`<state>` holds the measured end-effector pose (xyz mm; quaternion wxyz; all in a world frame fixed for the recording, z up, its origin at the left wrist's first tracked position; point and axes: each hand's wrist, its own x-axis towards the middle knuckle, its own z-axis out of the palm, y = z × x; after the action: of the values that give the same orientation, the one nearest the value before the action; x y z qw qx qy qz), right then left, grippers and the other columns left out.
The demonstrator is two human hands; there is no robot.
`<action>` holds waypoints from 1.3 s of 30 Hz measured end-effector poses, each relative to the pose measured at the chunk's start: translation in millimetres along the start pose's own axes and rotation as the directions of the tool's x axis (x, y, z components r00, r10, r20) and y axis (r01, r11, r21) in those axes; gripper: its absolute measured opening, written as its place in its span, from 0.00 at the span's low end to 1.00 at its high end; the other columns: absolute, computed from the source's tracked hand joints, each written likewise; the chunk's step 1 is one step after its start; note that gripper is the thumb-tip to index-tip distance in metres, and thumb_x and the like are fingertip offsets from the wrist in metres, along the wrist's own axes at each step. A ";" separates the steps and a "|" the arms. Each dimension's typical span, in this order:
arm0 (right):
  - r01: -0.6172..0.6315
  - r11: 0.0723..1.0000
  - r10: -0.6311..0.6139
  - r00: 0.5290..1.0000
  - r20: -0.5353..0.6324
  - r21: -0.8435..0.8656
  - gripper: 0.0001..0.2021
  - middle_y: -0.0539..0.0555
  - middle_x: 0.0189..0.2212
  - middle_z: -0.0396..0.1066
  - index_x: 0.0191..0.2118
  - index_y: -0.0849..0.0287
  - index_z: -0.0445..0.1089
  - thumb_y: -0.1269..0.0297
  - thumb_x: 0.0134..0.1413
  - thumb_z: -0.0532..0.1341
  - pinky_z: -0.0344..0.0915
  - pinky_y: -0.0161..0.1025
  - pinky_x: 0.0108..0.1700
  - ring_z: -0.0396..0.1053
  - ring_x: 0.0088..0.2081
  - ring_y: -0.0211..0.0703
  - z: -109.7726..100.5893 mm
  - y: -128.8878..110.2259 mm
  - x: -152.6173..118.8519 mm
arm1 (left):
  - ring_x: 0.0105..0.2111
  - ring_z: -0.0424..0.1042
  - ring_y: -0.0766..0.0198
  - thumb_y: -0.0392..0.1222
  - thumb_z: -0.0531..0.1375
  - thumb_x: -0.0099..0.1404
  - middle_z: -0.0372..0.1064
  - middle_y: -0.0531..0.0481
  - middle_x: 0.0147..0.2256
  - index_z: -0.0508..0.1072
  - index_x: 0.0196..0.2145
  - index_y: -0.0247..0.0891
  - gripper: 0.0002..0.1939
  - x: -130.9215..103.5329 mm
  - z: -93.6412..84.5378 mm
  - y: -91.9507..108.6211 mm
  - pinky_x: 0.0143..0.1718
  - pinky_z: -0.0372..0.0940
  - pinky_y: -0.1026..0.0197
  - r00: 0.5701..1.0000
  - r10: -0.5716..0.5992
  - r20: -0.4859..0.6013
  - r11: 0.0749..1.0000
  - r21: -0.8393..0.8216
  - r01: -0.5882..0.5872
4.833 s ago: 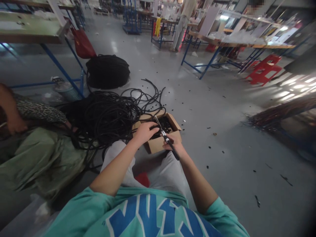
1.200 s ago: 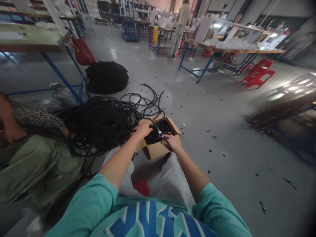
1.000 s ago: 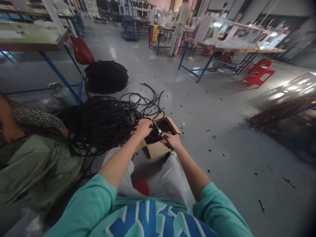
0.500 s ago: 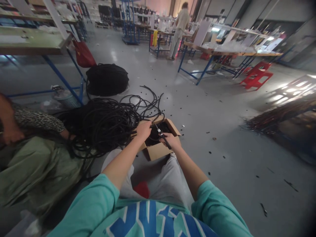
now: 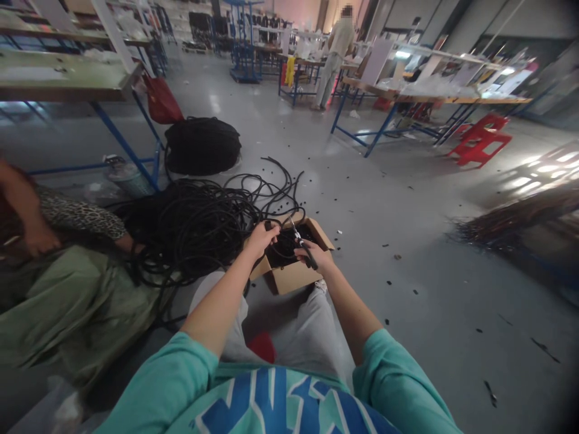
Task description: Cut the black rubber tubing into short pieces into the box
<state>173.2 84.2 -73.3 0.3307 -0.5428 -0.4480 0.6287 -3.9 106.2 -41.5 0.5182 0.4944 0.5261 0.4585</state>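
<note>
My left hand [image 5: 261, 239] is closed on a black cord [image 5: 269, 225], whose short end pokes out by the thumb. In my right hand [image 5: 318, 257] is a pair of scissors [image 5: 298, 240] with black handles and thin metal blades pointing away from me. The blades are just to the right of the cord end, apart from it. Below both hands stands an open cardboard box [image 5: 296, 278] with small black pieces inside. To the left of the box lies a big tangle of black cord [image 5: 194, 223], with loose strands running toward my left hand.
A person's arm [image 5: 27, 211] reaches into the tangle at left. Behind it sits a black bundle [image 5: 202, 144]. Small black scraps dot the grey floor [image 5: 434, 241]. Blue-legged tables [image 5: 380, 129], red stools [image 5: 482, 141] and a standing person [image 5: 337, 54] are farther off.
My left hand has drawn back from the scissors, and the cord end now shows at its thumb. The scissors' handles have spread apart. The whole view has shifted slightly.
</note>
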 end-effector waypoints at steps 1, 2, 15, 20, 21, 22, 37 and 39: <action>0.014 1.000 -0.014 1.000 0.006 0.015 0.23 0.45 0.20 0.63 0.42 0.60 0.64 0.65 0.32 0.64 0.55 0.28 0.22 0.60 0.20 0.30 2.0 -1.4 -4.2 | 0.15 0.59 0.73 0.42 0.57 0.51 0.63 0.54 0.20 0.65 0.25 0.34 0.08 -4.5 0.2 3.4 0.17 0.51 0.67 0.999 -0.017 0.038 0.999 -0.043 0.019; 0.033 0.999 -0.033 0.999 0.009 0.036 0.24 0.45 0.20 0.63 0.43 0.60 0.64 0.65 0.32 0.64 0.55 0.29 0.22 0.60 0.20 0.30 4.3 -2.5 -9.2 | 0.14 0.58 0.74 0.43 0.58 0.51 0.62 0.54 0.20 0.64 0.25 0.34 0.09 -9.3 0.6 7.0 0.16 0.50 0.68 0.997 -0.030 0.068 0.996 -0.084 0.035; 0.132 0.948 -0.105 0.988 -0.109 0.290 0.29 0.45 0.20 0.64 0.46 0.61 0.62 0.62 0.32 0.66 0.58 0.33 0.25 0.63 0.21 0.33 10.7 29.7 -86.6 | 0.24 0.67 0.69 0.28 0.57 0.44 0.67 0.51 0.28 0.65 0.30 0.34 0.12 -65.4 -22.5 20.7 0.24 0.61 0.64 0.980 -0.025 0.197 0.784 -0.604 0.141; 0.067 0.943 -0.011 0.985 -0.171 0.325 0.28 0.47 0.20 0.66 0.47 0.62 0.60 0.60 0.36 0.65 0.59 0.34 0.22 0.64 0.20 0.36 9.2 42.7 -109.7 | 0.20 0.67 0.68 0.40 0.63 0.49 0.68 0.53 0.28 0.64 0.43 0.38 0.22 -81.1 -25.8 7.5 0.22 0.60 0.64 0.978 -0.019 0.206 0.858 -0.500 0.122; 0.048 0.940 0.008 0.986 -0.165 0.337 0.28 0.48 0.20 0.67 0.47 0.62 0.60 0.58 0.37 0.64 0.60 0.34 0.22 0.65 0.19 0.36 9.6 43.8 -113.2 | 0.19 0.67 0.69 0.42 0.63 0.49 0.68 0.53 0.27 0.63 0.44 0.39 0.24 -83.6 -24.8 5.4 0.21 0.59 0.65 0.976 -0.028 0.214 0.875 -0.467 0.127; 0.031 0.938 0.027 0.986 -0.164 0.345 0.28 0.48 0.20 0.67 0.47 0.62 0.60 0.57 0.38 0.64 0.60 0.35 0.21 0.65 0.19 0.37 9.9 44.4 -116.4 | 0.18 0.66 0.70 0.43 0.63 0.50 0.68 0.53 0.26 0.63 0.45 0.39 0.24 -85.9 -23.7 3.9 0.19 0.58 0.66 0.975 -0.034 0.219 0.893 -0.432 0.128; 0.064 0.943 0.074 0.915 -0.397 0.325 0.27 0.48 0.19 0.66 0.44 0.62 0.61 0.54 0.37 0.65 0.62 0.33 0.21 0.65 0.19 0.36 -19.1 61.6 -178.3 | 0.16 0.59 0.75 0.47 0.61 0.52 0.65 0.55 0.23 0.68 0.38 0.37 0.17 -98.4 -57.0 36.7 0.16 0.54 0.69 0.939 0.281 -0.196 0.918 -0.229 -0.323; 0.056 0.946 0.093 0.898 -0.430 0.320 0.27 0.48 0.19 0.66 0.44 0.62 0.61 0.54 0.37 0.64 0.62 0.33 0.20 0.65 0.18 0.36 -24.7 66.3 -186.5 | 0.17 0.59 0.75 0.44 0.60 0.53 0.65 0.56 0.24 0.68 0.39 0.37 0.15 -100.1 -66.9 52.3 0.19 0.55 0.69 0.862 0.390 -0.323 0.896 -0.083 -0.437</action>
<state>237.9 -104.3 -62.7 0.5020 -0.6129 -0.2468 0.5581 -71.0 13.3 22.6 0.3587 0.4798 0.4425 0.6673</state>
